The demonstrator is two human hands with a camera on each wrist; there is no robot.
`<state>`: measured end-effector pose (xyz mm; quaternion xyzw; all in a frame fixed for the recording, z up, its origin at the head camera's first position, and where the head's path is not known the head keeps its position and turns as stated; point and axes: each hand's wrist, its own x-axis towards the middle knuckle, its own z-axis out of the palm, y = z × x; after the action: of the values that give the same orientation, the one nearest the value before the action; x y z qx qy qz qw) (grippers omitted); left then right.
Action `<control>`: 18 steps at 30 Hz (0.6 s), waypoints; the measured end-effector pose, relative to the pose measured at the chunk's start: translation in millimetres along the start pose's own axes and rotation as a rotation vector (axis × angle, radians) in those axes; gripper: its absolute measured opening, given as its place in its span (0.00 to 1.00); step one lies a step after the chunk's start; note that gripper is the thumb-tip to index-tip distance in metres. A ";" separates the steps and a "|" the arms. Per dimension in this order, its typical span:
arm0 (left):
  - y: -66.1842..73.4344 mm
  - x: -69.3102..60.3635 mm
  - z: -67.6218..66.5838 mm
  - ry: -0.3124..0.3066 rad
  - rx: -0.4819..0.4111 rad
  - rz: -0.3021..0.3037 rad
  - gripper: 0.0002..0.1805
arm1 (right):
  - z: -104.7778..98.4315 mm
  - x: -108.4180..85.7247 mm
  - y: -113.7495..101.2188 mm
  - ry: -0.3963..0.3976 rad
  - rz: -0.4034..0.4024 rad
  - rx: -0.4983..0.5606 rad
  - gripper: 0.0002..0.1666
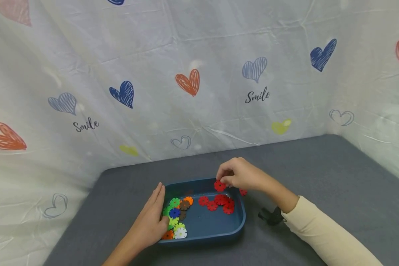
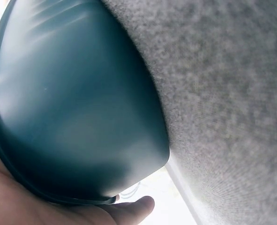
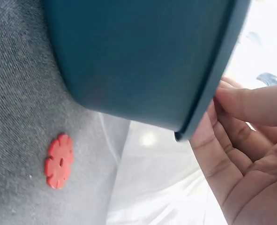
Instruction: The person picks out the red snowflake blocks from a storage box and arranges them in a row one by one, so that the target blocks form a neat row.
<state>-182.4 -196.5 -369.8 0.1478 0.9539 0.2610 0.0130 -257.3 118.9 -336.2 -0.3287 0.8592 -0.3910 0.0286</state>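
A blue tray point(image 1: 212, 231) lies on the grey surface. My left hand point(image 1: 153, 218) rests along its left rim with the fingers straight, as the left wrist view also shows beside the tray wall point(image 2: 82, 103). Over the tray's back right part, my right hand point(image 1: 237, 173) pinches a red flower-shaped disc point(image 1: 220, 186) between thumb and fingers. That disc is hidden behind the tray in the right wrist view. Several red discs point(image 1: 212, 205) lie on the right side of the tray floor. Green, brown, orange, blue, yellow and white discs point(image 1: 180, 232) are grouped at the left end.
Outside the tray, near its back right corner, another red disc point(image 3: 59, 161) lies on the grey cloth. A black object point(image 1: 271, 216) shows below the right wrist. Behind the grey surface hangs a white curtain point(image 1: 153, 55) printed with hearts.
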 end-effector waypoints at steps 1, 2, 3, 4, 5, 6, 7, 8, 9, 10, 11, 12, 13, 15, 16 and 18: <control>0.1 0.0 0.0 0.000 0.001 0.000 0.46 | -1.5 -0.5 0.2 -0.005 0.003 0.010 0.08; 0.2 0.0 0.1 0.000 0.002 -0.001 0.46 | -3.1 -1.1 0.5 -0.008 0.007 0.018 0.08; 0.4 0.0 0.0 0.000 0.004 -0.001 0.46 | -4.7 -1.6 0.4 -0.011 0.017 0.021 0.08; 0.4 -0.1 0.1 0.000 0.006 -0.002 0.47 | -6.6 -2.1 0.4 -0.017 0.020 0.023 0.08; 0.5 -0.2 0.1 0.000 0.006 -0.002 0.47 | -8.6 -2.6 0.5 -0.021 0.024 0.025 0.08; 0.4 -0.2 0.2 0.000 0.007 -0.002 0.47 | -10.8 -3.1 0.7 -0.026 0.028 0.026 0.08; 0.5 -0.3 0.3 0.000 0.007 -0.002 0.47 | -13.2 -3.9 1.0 -0.031 0.033 0.025 0.08; 0.4 -0.2 0.4 0.000 0.008 -0.002 0.47 | -15.6 -4.5 1.6 -0.035 0.038 0.027 0.08; 0.4 -0.1 0.5 -0.001 0.009 -0.004 0.47 | -18.0 -5.0 2.2 -0.042 0.043 0.031 0.08; 0.2 0.0 0.9 0.002 0.010 -0.003 0.46 | -20.4 -5.6 2.9 -0.048 0.048 0.035 0.08; 0.0 0.2 1.1 0.001 0.012 -0.004 0.46 | -22.8 -6.1 3.7 -0.054 0.052 0.040 0.08; -0.2 0.4 1.3 0.001 0.016 -0.006 0.46 | -25.2 -6.8 4.4 -0.059 0.057 0.045 0.08; -0.3 0.7 1.5 0.002 0.019 -0.008 0.46 | -27.5 -7.7 4.7 -0.062 0.063 0.050 0.08; -0.8 1.3 1.8 0.003 0.023 -0.011 0.46 | -31.4 -8.8 5.4 -0.066 0.076 0.054 0.08; -1.2 1.6 2.1 0.005 0.024 -0.011 0.46 | -33.1 -9.3 5.7 -0.066 0.082 0.054 0.07; -1.5 1.8 2.3 0.005 0.027 -0.012 0.46 | -36.2 -10.5 6.6 -0.068 0.094 0.057 0.08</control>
<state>-184.3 -196.1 -372.5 0.1416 0.9582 0.2485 0.0100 -263.8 151.9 -317.8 -0.2999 0.8608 -0.4022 0.0855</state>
